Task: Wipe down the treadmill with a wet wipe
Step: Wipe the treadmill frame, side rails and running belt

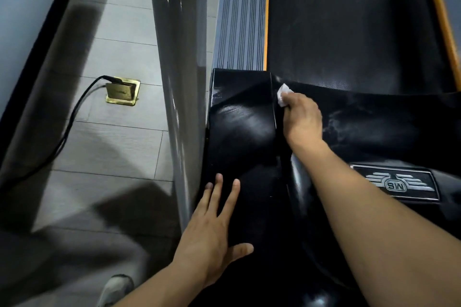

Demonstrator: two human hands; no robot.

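1. Head view: the right hand (303,117) reaches forward over the treadmill (242,127), its grip curled round a crumpled white wet wipe (283,95). Only a small wad of the wipe pokes out past the fingertips, on the far side of the hand.
2. The wipe is pressed against the glossy black motor cover, right at the raised seam where the cover's left panel meets the middle part, just short of the dark running belt (349,20).
3. The left hand (212,229) lies flat on the near part of the same black cover, grip released, fingers straight and spread, thumb out to the side, holding nothing. It sits well apart from the wipe, closer to the person.
4. Pale smeary streaks show on the cover to the right of the wiping hand, and a silver winged badge (396,183) sits nearer, on the right.
5. A grey upright (179,82) rises beside the cover's left edge. Beyond it, on the tiled floor (119,144), a black cable (67,129) runs into a brass floor socket (122,92).
6. A pale shoe (114,289) shows at the bottom edge.
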